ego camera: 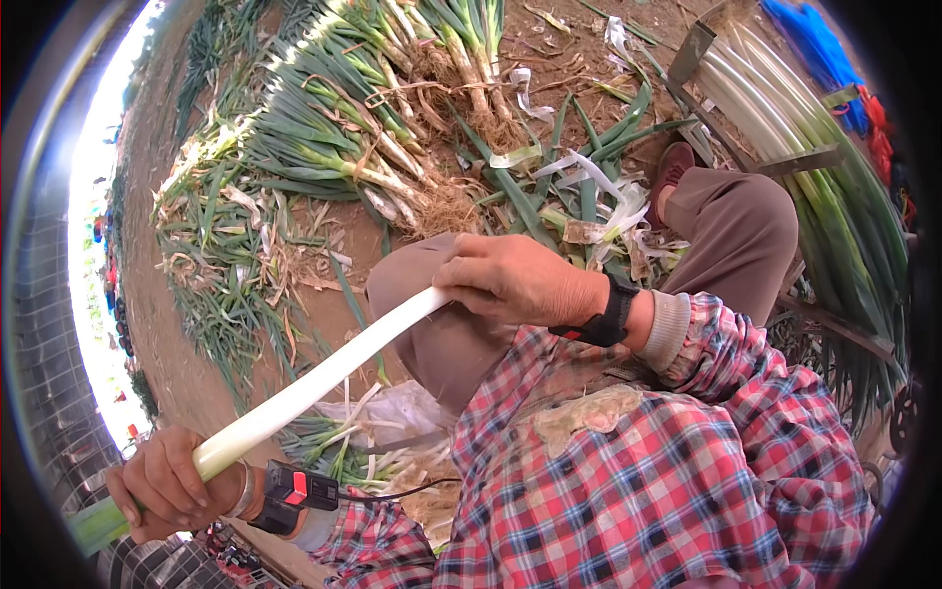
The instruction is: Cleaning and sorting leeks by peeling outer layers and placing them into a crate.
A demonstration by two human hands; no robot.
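A long green onion (pixel 324 375) with a bare white shank slants across in front of my legs. My left hand (pixel 173 478) is wrapped around its greener part at lower left, and the leaves run off past the picture's dark rim. At the white root end, my right hand (pixel 515 280) pinches the tip with thumb and fingers, above my bent knee. Its fingers hide the very end of the shank. Around each wrist is a black strap; the left one carries a small black device (pixel 302 486) with a cable.
Rooted green onions (pixel 353 147) lie heaped on the soil ahead. Stripped leaves (pixel 221 294) and pale peelings (pixel 611 213) litter the ground. On the right, a metal rack (pixel 798 160) holds cleaned onions (pixel 831 213), beside blue plastic (pixel 817 59). More onions (pixel 346 449) lie below my left knee.
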